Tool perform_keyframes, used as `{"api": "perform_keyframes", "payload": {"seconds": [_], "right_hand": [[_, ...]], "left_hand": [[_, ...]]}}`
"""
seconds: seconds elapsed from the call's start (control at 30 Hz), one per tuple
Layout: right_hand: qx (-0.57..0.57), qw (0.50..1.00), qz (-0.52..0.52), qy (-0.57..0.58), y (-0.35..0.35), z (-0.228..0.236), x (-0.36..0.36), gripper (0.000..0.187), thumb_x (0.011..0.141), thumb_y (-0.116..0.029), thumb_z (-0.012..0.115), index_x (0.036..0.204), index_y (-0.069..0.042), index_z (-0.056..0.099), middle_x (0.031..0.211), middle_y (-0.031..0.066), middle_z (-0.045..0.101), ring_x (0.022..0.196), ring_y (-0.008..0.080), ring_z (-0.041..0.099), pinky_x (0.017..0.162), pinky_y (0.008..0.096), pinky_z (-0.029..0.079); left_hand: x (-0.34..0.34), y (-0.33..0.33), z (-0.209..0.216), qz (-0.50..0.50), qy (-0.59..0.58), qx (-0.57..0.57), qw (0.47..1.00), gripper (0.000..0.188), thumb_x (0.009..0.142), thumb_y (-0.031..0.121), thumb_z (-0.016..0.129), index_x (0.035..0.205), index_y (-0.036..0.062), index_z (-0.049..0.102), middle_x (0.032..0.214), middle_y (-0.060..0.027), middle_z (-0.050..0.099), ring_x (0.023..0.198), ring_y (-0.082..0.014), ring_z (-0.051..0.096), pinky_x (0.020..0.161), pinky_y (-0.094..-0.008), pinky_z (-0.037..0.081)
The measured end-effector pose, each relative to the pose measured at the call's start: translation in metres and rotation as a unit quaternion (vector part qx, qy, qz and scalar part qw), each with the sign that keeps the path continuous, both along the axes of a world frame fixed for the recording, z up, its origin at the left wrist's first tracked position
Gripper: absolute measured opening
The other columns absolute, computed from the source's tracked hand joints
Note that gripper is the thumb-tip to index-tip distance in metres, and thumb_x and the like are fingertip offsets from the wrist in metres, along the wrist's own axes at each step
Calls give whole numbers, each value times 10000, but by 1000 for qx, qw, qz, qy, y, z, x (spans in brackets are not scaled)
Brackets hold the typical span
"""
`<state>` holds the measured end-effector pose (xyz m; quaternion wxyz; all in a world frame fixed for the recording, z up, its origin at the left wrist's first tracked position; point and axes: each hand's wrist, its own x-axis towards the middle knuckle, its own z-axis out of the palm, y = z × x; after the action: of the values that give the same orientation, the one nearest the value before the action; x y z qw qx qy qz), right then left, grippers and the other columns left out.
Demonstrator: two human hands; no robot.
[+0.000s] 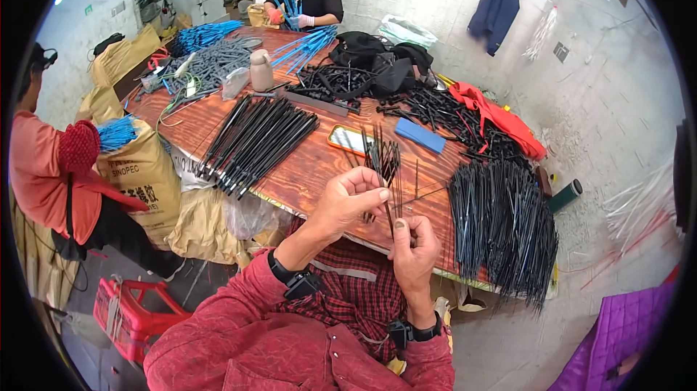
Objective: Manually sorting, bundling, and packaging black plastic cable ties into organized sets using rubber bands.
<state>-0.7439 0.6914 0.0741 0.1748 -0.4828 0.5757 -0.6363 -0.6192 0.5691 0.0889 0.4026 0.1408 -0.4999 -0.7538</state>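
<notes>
wooden table (305, 166) behind; both hands (348, 198) pinch black sticks (385, 162) between them.

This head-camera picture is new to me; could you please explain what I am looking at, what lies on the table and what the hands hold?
There is no machine here. A person wears a wide fisheye camera on the head that looks down, so straight edges bend near the rim and the person's own red-sleeved forearms enter from below.

The left hand and right hand together pinch a small bunch of thin black strips held upright over the edge of the wooden table.

On the table lie a loose heap of black strips at the right, a neat row of black rods at the left, a phone, a blue pad, and blue strips farther back. Two other people work nearby.
</notes>
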Motion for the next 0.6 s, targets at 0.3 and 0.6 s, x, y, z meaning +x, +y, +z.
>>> {"api": "perform_keyframes", "payload": {"seconds": [0.3,0.6], "right_hand": [[0,1000,-4,23,-1,-1,-3,177,1007,-132,618,888,-7,573,719,44,660,492,41,505,436,218,383],[-23,999,-2,36,-3,-2,-2,186,1009,-129,608,878,-1,575,719,47,661,489,47,509,441,219,390]], "left_hand": [[-3,3,8,26,-45,3,999,214,953,140,691,1116,7,653,930,-32,689,767,-99,657,698,-239,543],[-4,-1,4,16,-29,18,999,194,948,181,720,1042,16,683,866,-22,692,738,-89,651,643,-224,531]]}}
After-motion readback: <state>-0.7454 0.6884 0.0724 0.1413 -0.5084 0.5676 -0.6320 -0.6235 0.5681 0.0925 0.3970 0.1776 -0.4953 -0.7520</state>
